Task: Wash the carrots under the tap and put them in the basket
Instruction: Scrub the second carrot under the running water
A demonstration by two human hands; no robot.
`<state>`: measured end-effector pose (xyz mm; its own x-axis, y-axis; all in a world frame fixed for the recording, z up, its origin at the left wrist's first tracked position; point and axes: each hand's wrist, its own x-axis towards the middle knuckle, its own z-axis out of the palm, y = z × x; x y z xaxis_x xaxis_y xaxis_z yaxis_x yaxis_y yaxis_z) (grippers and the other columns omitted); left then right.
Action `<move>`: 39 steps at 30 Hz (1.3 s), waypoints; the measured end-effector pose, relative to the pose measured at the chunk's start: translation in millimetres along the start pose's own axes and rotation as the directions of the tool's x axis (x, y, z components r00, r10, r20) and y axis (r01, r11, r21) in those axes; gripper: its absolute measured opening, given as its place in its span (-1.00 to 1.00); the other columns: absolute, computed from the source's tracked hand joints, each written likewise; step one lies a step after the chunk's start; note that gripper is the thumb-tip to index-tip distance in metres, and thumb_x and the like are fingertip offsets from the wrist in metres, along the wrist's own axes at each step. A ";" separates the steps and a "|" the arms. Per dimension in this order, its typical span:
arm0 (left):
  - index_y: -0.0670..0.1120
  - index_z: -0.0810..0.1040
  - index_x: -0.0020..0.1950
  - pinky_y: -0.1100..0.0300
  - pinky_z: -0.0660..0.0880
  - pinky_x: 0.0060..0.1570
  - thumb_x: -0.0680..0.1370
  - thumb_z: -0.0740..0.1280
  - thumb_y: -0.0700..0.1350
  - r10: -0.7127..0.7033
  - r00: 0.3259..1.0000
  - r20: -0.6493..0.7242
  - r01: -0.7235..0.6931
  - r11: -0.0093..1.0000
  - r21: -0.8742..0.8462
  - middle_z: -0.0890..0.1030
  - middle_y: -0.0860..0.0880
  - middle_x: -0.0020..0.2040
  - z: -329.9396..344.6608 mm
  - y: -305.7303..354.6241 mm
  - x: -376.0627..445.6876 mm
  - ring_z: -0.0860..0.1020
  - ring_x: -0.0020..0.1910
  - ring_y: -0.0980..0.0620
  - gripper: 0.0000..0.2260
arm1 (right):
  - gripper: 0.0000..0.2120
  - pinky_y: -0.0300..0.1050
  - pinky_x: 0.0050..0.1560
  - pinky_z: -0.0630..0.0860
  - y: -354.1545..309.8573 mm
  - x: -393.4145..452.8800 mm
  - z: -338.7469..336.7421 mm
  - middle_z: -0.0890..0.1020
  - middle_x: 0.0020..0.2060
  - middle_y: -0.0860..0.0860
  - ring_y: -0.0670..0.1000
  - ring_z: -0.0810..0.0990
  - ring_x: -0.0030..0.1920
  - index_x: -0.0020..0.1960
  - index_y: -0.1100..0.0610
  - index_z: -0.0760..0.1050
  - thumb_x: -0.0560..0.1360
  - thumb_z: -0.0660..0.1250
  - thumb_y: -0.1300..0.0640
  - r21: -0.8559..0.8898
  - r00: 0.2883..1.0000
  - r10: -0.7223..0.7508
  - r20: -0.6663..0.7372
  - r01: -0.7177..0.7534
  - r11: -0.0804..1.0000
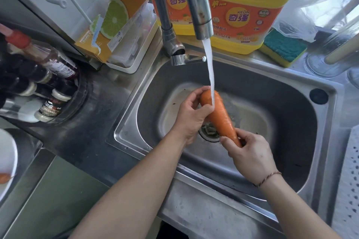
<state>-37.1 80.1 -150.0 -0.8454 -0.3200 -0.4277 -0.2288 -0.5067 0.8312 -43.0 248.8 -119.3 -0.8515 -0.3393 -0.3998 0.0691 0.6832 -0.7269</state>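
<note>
An orange carrot is held over the steel sink, above the drain. My left hand grips its thick upper end, and my right hand pinches its thin lower tip. Water streams from the tap and lands on the carrot's thick end. A white perforated basket shows at the right edge. At the left edge a white plate carries another orange piece, probably a carrot, mostly cut off by the frame.
Two yellow detergent jugs stand behind the tap, a green and yellow sponge beside them. A cardboard pack in a white holder sits at the back left. Sauce bottles crowd the left counter. A glass jar stands at the right.
</note>
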 end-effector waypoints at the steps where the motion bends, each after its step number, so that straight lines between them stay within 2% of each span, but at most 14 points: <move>1: -0.03 0.55 0.27 -0.03 0.57 0.01 0.37 0.36 -0.28 -0.010 1.000 0.008 0.010 1.000 -0.006 0.53 -0.07 0.15 -1.5 0.4 0.6 0.51 0.06 -0.01 -0.52 | -0.84 0.06 -0.29 0.56 0.4 0.6 -0.1 0.58 -0.48 0.04 0.10 0.54 -0.42 -0.25 -0.11 0.60 0.43 0.38 -0.15 0.016 1.000 0.003 0.009 -0.004 1.000; 6: -0.10 0.51 0.35 -0.15 0.55 0.13 0.45 0.37 -0.36 -0.021 1.000 0.008 0.020 0.999 0.026 0.53 -0.06 0.17 -1.6 2.9 1.3 0.54 0.10 -0.04 -0.52 | -0.83 0.02 -0.30 0.54 -0.3 2.1 1.1 0.58 -0.48 0.03 0.07 0.53 -0.43 -0.29 -0.11 0.58 0.44 0.38 -0.13 0.019 1.000 0.002 0.012 -0.002 1.000; 11: -0.07 0.53 0.32 -0.11 0.59 0.08 0.40 0.39 -0.30 -0.015 0.999 -0.034 0.017 0.998 0.059 0.55 -0.09 0.19 2.2 3.8 2.5 0.58 0.11 -0.06 -0.52 | -0.82 0.03 -0.30 0.54 0.6 5.3 -0.4 0.59 -0.47 0.05 0.10 0.55 -0.42 -0.29 -0.10 0.59 0.44 0.38 -0.14 0.012 1.000 0.013 0.019 -0.013 1.000; 13: -0.07 0.54 0.31 -0.07 0.60 0.06 0.45 0.39 -0.34 0.005 0.998 -0.069 0.001 0.996 0.084 0.55 -0.04 0.14 5.0 4.5 1.3 0.57 0.05 0.00 -0.56 | -0.82 0.02 -0.32 0.55 -1.4 5.2 1.5 0.59 -0.48 0.03 0.08 0.55 -0.42 -0.26 -0.08 0.60 0.44 0.37 -0.15 -0.018 1.000 0.011 0.016 -0.011 1.000; 15: -0.06 0.56 0.27 -0.04 0.59 0.02 0.41 0.39 -0.29 0.031 0.995 -0.097 -0.021 0.995 0.101 0.57 -0.02 0.09 7.4 4.4 1.6 0.54 0.03 0.02 -0.57 | -0.83 0.00 -0.32 0.55 -2.8 4.9 3.5 0.58 -0.49 0.01 0.05 0.56 -0.41 -0.24 -0.09 0.59 0.45 0.36 -0.15 -0.059 1.000 0.011 -0.008 -0.011 0.998; 20: -0.09 0.52 0.34 -0.19 0.56 0.12 0.36 0.37 -0.25 0.006 0.999 -0.042 -0.001 0.992 0.123 0.56 -0.04 0.11 1.8 4.5 2.6 0.54 0.07 -0.03 -0.48 | -0.82 0.04 -0.32 0.56 0.7 3.5 1.9 0.58 -0.48 0.04 0.09 0.55 -0.42 -0.27 -0.09 0.59 0.43 0.37 -0.15 -0.006 1.000 0.015 -0.008 -0.015 1.000; 25: -0.04 0.53 0.32 -0.15 0.54 0.10 0.36 0.32 -0.30 -0.021 1.000 -0.006 0.021 0.998 0.067 0.56 -0.03 0.11 -2.9 1.4 1.2 0.53 0.05 -0.01 -0.48 | -0.80 0.06 -0.30 0.54 0.2 1.5 0.5 0.57 -0.48 0.06 0.12 0.54 -0.42 -0.29 -0.08 0.58 0.43 0.36 -0.15 0.023 1.000 0.018 0.018 -0.019 1.000; 28: -0.03 0.54 0.29 -0.14 0.57 0.07 0.37 0.37 -0.26 -0.011 1.000 -0.015 0.012 0.997 0.074 0.56 -0.04 0.10 -1.6 0.9 -0.3 0.54 0.04 0.00 -0.52 | -0.79 -0.02 -0.36 0.50 -0.9 -0.4 1.6 0.57 -0.49 0.03 0.07 0.54 -0.42 -0.28 -0.07 0.57 0.45 0.36 -0.14 -0.031 1.000 0.017 0.016 -0.017 0.999; 31: -0.04 0.54 0.23 -0.07 0.60 -0.03 0.35 0.39 -0.23 0.023 0.997 -0.076 -0.015 0.994 0.111 0.57 -0.09 0.09 4.9 0.7 -0.9 0.56 -0.03 0.03 -0.56 | -0.77 -0.12 -0.40 0.36 -4.3 -3.1 3.8 0.52 -0.50 -0.01 0.03 0.51 -0.41 -0.28 -0.05 0.54 0.45 0.36 -0.15 -0.137 1.000 0.026 -0.009 -0.027 0.990; 35: -0.10 0.52 0.29 -0.09 0.55 0.00 0.34 0.34 -0.28 0.003 0.999 -0.044 0.001 0.995 0.104 0.56 -0.07 0.05 2.9 1.4 -1.4 0.53 -0.02 -0.01 -0.50 | -0.79 -0.01 -0.34 0.51 -1.5 -2.0 0.1 0.56 -0.49 0.01 0.06 0.54 -0.40 -0.26 -0.05 0.58 0.45 0.36 -0.15 -0.067 0.999 0.040 0.001 -0.039 0.997; 39: -0.06 0.54 0.27 -0.07 0.55 -0.02 0.35 0.34 -0.27 0.008 0.999 -0.044 -0.004 0.996 0.087 0.56 -0.04 0.04 3.3 1.6 -2.6 0.53 -0.02 0.00 -0.52 | -0.77 -0.13 -0.41 0.38 -4.5 -3.7 0.1 0.55 -0.50 -0.01 0.02 0.53 -0.41 -0.27 -0.04 0.55 0.46 0.35 -0.16 -0.130 1.000 0.024 -0.013 -0.025 0.991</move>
<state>-36.9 82.8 -146.4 -0.8253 -0.3588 -0.4360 -0.2663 -0.4335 0.8609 -40.0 246.9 -114.6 -0.8564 -0.3145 -0.4095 0.0224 0.7696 -0.6381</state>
